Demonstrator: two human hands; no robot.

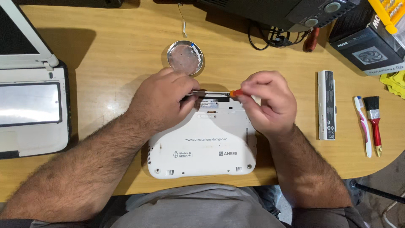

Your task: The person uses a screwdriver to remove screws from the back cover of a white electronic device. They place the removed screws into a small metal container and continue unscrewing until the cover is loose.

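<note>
Head view: a white netbook [202, 143] lies upside down on the wooden surface [109, 55], near its front edge.
Left hand [162, 101]: curled at the netbook's rear edge, fingertips pinched on the thin metal end of a screwdriver [231, 93] over the dark battery slot.
Right hand [268, 103]: fingers closed around the screwdriver's orange handle, just beside the left hand.
Dish: a round metal dish [184, 57] sits just behind the hands.
Right side: a long white battery [326, 105], a toothbrush [363, 126] and a red-handled brush [373, 122] lie apart from the netbook.
Left side: a second white laptop [31, 101], open.
</note>
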